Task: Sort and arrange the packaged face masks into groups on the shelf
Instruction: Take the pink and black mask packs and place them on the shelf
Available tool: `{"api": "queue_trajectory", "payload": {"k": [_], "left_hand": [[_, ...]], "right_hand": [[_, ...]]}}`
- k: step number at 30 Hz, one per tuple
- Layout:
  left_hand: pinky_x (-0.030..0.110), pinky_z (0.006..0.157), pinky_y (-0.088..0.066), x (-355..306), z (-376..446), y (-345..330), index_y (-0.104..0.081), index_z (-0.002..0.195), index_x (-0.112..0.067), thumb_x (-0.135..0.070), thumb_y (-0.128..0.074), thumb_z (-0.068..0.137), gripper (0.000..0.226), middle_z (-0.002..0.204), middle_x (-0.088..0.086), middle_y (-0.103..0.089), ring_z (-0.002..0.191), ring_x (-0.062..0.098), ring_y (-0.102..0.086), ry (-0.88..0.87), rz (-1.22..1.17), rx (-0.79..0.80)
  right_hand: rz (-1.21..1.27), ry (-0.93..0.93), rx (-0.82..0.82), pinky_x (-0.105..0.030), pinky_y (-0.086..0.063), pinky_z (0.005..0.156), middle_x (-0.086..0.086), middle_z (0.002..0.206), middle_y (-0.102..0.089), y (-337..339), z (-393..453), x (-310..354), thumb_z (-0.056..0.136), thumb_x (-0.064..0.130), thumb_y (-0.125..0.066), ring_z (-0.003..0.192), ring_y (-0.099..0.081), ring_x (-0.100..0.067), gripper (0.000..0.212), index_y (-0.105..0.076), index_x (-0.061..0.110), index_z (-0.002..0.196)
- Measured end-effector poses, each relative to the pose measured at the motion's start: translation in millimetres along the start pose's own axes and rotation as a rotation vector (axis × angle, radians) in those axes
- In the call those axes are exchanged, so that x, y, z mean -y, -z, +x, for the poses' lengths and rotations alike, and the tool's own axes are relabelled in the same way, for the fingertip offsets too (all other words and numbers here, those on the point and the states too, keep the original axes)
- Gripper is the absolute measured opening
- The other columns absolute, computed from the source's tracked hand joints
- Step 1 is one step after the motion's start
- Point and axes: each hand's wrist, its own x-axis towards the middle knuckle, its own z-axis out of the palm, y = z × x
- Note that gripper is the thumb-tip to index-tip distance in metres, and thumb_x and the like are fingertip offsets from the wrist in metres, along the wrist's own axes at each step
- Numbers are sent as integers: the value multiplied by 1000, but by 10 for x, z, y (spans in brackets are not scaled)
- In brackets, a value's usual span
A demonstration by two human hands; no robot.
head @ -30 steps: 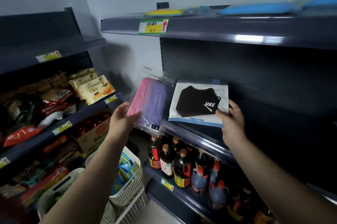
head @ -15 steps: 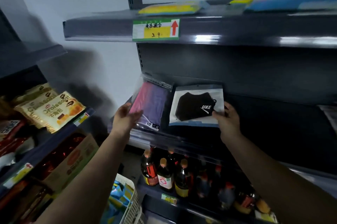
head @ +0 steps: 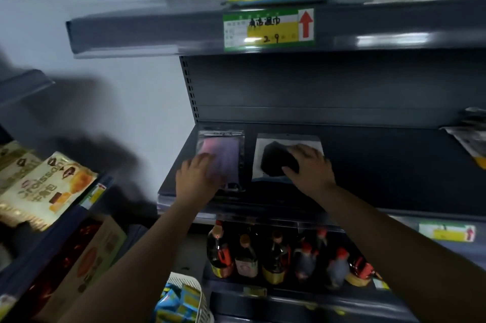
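Now both mask packs lie flat on the dark shelf [head: 368, 165] (side by side): left hand [head: 196, 178] rests open-fingered on the pink pack [head: 226, 154], right hand [head: 310, 167] likewise on the black pack [head: 273, 162].

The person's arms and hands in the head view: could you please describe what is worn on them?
Nothing is worn that shows. The left hand and right hand are bare, with no gloves. No rings, watch or bracelet can be made out, though the frame is blurred. Both forearms are uncovered to the bottom frame edge; no sleeve is in view.
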Motion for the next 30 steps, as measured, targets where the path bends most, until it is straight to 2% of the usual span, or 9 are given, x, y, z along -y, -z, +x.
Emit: {"api": "queue_trajectory", "payload": {"k": [3,5,13,18,22,26,30], "left_hand": [[37,102,-33,-58,56,-98,-49,135,-27,-55,-45,85,57,145,-4,-45,131,30,-39,-152,128,135],[36,106,-29,-48,126,-124,-45,137,-29,-52,-47,90,52,148,-5,-40,136,28,-33,-182,160,161],[38,111,-27,37,408,-116,-45,136,-29,-46,-50,92,47,151,-7,-35,142,30,-22,-196,122,239],[35,109,-27,60,496,-92,-52,130,-26,-38,-56,90,42,146,-3,-43,138,29,-30,-188,43,228],[39,107,-30,10,504,-60,-48,133,-25,-44,-50,91,46,145,-2,-43,135,30,-33,-202,142,227],[40,107,-27,-265,481,34,-43,137,-21,-54,-39,90,58,143,2,-45,131,29,-37,-282,246,92],[42,112,-21,-742,454,123,-38,140,-23,-51,-40,92,56,143,1,-43,133,26,-33,-391,325,40]], "right_hand": [[-103,14,168,-43,-14,116,-3,159,-12,-125,26,153,97,51,-32,144,-12,-30,58,-20,30,149],[-133,-15,210,-44,-10,118,-3,159,-9,-211,62,207,97,52,-29,145,-8,-30,58,-18,31,149],[-117,-30,245,-47,-2,119,-2,160,-3,-315,316,193,97,51,-31,148,3,-26,58,-15,33,149],[-94,-46,250,-49,2,119,-3,160,-1,-349,387,192,97,51,-29,147,6,-26,57,-13,32,149],[-34,-56,202,-49,1,119,-2,160,-3,-268,371,234,98,50,-28,147,7,-26,58,-12,30,150],[-56,-3,46,-45,-10,118,-1,158,-14,10,269,177,97,46,-35,146,-8,-26,59,-16,27,149],[-217,19,-52,-42,-24,108,-4,147,-33,380,102,-23,97,46,-36,135,-30,-25,56,-22,26,147]]}}
